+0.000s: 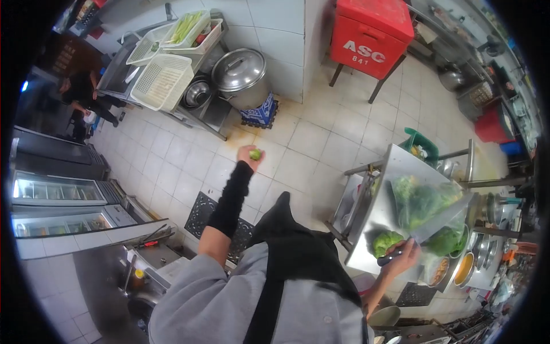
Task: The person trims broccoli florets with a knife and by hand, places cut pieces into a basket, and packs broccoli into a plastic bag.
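My left hand (250, 156), below a black sleeve, is stretched out over the floor with its fingers closed around a small green piece of vegetable (255, 154); its exact kind is hard to make out. On the right, my right hand (405, 256) grips the black handle of a large kitchen knife (441, 218). The broad blade points up and right over the steel table (378, 212). Beside the knife handle lies a bumpy green vegetable head (387, 243), like broccoli. Behind the blade is a clear plastic bag (421, 198) of green vegetables.
A steel pot with a lid (239, 70) stands on a blue crate (260, 112). White baskets (162, 80) sit on a rack at upper left. A red cooler box (372, 34) stands on legs. Another person (86, 94) is far left. A black floor mat (200, 215) lies near my left arm.
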Tool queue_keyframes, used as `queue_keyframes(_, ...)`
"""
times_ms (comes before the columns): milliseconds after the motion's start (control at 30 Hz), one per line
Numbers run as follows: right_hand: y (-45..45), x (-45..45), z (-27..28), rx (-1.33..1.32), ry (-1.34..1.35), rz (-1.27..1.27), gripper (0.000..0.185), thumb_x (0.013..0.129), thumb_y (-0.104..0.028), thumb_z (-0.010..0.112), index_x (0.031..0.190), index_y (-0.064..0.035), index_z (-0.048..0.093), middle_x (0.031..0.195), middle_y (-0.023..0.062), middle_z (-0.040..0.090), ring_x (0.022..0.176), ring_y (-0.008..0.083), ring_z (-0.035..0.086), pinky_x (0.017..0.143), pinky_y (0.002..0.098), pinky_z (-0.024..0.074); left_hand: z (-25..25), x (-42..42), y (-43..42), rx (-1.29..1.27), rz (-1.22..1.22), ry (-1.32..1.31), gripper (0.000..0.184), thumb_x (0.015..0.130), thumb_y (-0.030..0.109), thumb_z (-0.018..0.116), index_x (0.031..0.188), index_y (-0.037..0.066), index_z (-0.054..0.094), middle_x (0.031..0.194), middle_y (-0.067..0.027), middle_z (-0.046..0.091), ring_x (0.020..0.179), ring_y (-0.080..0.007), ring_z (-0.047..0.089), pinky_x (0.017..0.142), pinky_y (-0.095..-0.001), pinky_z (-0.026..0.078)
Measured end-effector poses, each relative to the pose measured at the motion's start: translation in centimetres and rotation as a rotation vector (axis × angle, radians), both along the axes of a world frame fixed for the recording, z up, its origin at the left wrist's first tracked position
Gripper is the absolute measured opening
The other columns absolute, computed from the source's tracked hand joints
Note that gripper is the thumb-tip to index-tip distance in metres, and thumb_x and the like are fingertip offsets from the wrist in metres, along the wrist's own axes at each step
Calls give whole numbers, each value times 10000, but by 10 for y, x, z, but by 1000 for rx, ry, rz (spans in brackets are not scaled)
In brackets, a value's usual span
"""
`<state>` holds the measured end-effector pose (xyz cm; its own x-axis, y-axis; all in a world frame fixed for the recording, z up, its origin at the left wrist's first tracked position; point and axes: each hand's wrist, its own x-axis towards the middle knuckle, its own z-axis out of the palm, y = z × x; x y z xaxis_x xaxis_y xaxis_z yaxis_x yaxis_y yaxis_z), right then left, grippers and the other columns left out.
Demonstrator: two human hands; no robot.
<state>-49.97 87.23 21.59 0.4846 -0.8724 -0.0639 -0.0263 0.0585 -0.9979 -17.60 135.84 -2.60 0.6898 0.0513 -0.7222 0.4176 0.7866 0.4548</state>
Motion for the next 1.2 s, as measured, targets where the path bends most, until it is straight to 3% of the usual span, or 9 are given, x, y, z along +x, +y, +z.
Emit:
queue_keyframes(200, 46, 40, 13, 24, 32, -29, 276, 1112, -258, 609, 938, -70, 505, 682, 48, 554, 487, 144, 523, 428, 298, 401, 65, 138, 204, 212, 367, -257, 45, 936, 90, 546, 975, 100, 567, 1012, -97, 565, 917, -298, 597, 861, -451, 589)
queue_keyframes(300, 57, 50, 18, 37, 41, -30, 290, 1112, -256, 611, 918, -77, 490, 683, 51, 559, 480, 143, 514, 426, 295, 398, 81, 205, 313, 1128, -2, -550, 292, 972, 152, 606, 1248, 57, 602, 1192, -113, 587, 1108, -302, 573, 925, -449, 564)
queue_keyframes(500, 72, 62, 25, 6, 55, -65, 260, 1106, -246, 627, 940, -78, 517, 688, 43, 568, 488, 135, 519, 428, 284, 395, 88, 274, 479, 1528, -285, 57, 589, 972, 319, 701, 1476, 56, 547, 1412, -156, 558, 1292, -374, 535, 1030, -563, 527)
queue_keyframes(600, 59, 46, 17, -69, 119, -106, 218, 1094, -253, 651, 983, -90, 559, 703, 23, 581, 514, 120, 541, 430, 274, 398, 147, 224, 387, 883, 264, 192, 481, 1020, 197, 558, 1456, -3, 525, 1459, -167, 569, 1259, -436, 603, 923, -650, 521)
queue_keyframes(900, 44, 24, 29, -62, 168, -243, 193, 1079, -268, 668, 1006, -103, 596, 724, 15, 602, 530, 110, 543, 431, 254, 396, 42, 219, 450, 254, 463, -282, 501, 1004, 38, 476, 1485, -95, 426, 1417, -310, 518, 1160, -564, 619, 954, -643, 637)
queue_keyframes(1000, 41, 12, 24, -52, 134, -262, 184, 1081, -263, 664, 1023, -100, 601, 729, 27, 601, 535, 117, 547, 431, 256, 407, 70, 162, 381, 649, 277, -384, 622, 960, 3, 434, 1542, -157, 280, 1486, -368, 431, 1344, -574, 501, 1102, -717, 526)
queue_keyframes(1100, 23, -17, 5, -25, 121, -327, 190, 1074, -262, 672, 1052, -85, 608, 749, 30, 589, 556, 122, 556, 444, 256, 424, 30, 96, 350, 1074, 15, -500, 402, 996, 42, 560, 1349, -149, 561, 1404, -273, 595, 1127, -455, 684, 948, -588, 639)
queue_keyframes(1167, 13, -35, -5, 31, 117, -367, 181, 1069, -254, 675, 1064, -82, 619, 752, 17, 579, 559, 121, 554, 450, 258, 427, 91, 38, 250, 1938, -450, -288, 237, 979, 192, 731, 1049, -23, 803, 1238, -205, 765, 1067, -278, 741, 921, -451, 609)
queue_keyframes(1200, 7, -41, -7, 80, 111, -405, 176, 1067, -250, 673, 1068, -80, 625, 752, 10, 574, 558, 119, 550, 454, 259, 428, 98, 21, 223, 1890, -578, -322, 248, 963, 99, 668, 1118, -65, 770, 1359, -208, 699, 1154, -286, 707, 959, -434, 606)
